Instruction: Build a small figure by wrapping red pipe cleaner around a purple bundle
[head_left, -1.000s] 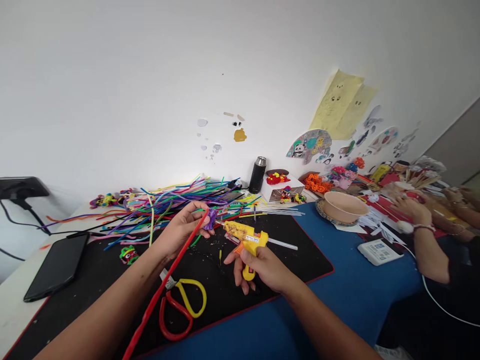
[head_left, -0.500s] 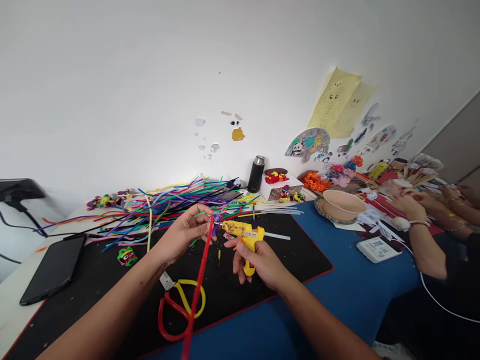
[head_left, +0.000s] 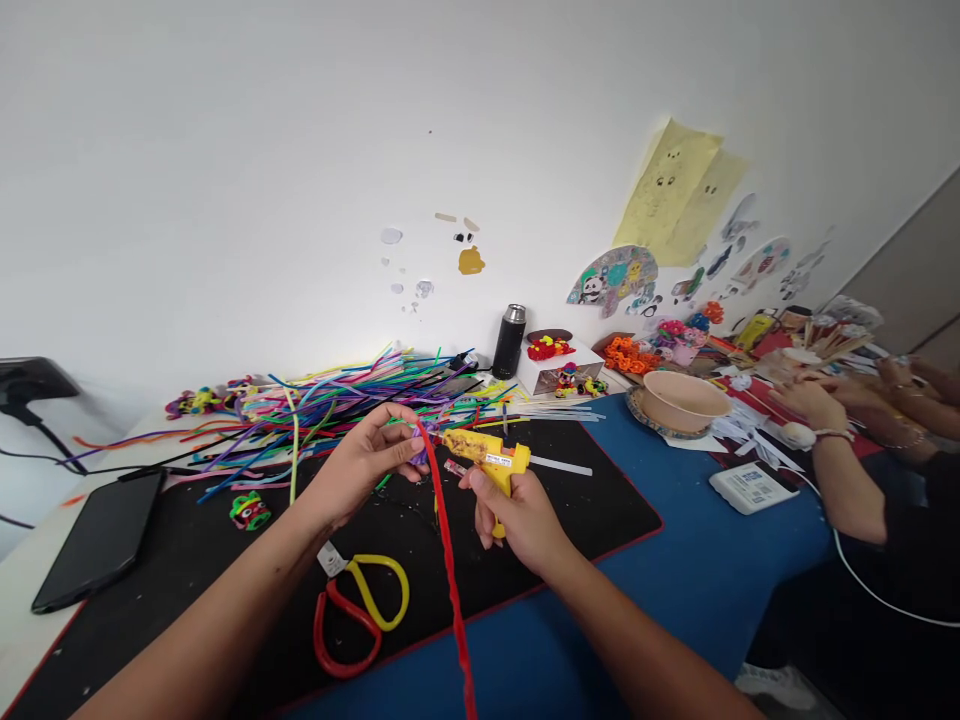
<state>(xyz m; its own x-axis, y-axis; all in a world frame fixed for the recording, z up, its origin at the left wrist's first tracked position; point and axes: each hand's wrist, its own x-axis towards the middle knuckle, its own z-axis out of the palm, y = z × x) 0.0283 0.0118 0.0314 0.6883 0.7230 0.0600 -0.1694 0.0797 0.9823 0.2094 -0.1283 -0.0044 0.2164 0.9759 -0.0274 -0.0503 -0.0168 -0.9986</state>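
Observation:
My left hand (head_left: 382, 455) is closed in a pinch on a small purple pipe-cleaner piece (head_left: 421, 452). From that piece a long red pipe cleaner (head_left: 450, 570) hangs down past the mat's front edge. My right hand (head_left: 517, 510) grips a yellow hot glue gun (head_left: 480, 450) by its handle. Its nozzle points left and is close to the purple piece; whether they touch I cannot tell. A clear glue stick (head_left: 561, 467) juts from the gun's back. Below my left hand lie scissors (head_left: 360, 610) with one red and one yellow handle.
Many coloured pipe cleaners (head_left: 352, 400) are heaped along the wall. A black phone (head_left: 101, 540) and a small green-and-red figure (head_left: 250, 511) lie at left. A black flask (head_left: 510, 342), a white box (head_left: 559, 368) and a beige bowl (head_left: 686, 400) stand behind; another person's hands (head_left: 814, 400) are at right.
The red pipe cleaner's hanging end has swung to the right. My right hand's fingers have closed further around the glue gun, and its glue stick sticks out slightly farther right.

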